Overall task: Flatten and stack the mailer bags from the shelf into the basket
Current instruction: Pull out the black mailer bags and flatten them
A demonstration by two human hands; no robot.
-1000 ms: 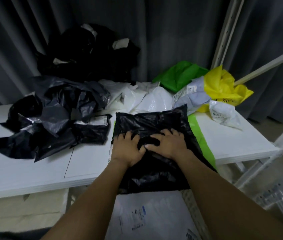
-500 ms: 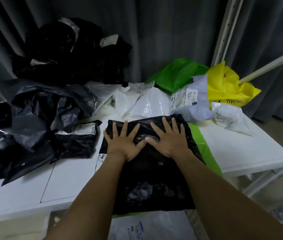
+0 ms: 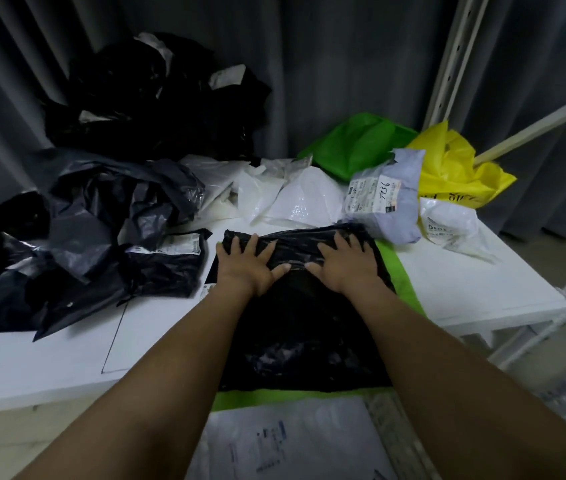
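Both left hand [image 3: 245, 268] and right hand [image 3: 349, 268] (spread flat) press the black mailer [image 3: 305, 327] beneath.

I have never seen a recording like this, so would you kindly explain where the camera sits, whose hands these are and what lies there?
There is no machine: a person wears one camera on the head, looking down at their own arms. The left hand and right hand press flat, fingers spread, on a black mailer bag lying over a flat green bag on the white shelf. Neither hand grips anything. Behind lie crumpled black bags, white bags, a lavender bag and a yellow bag.
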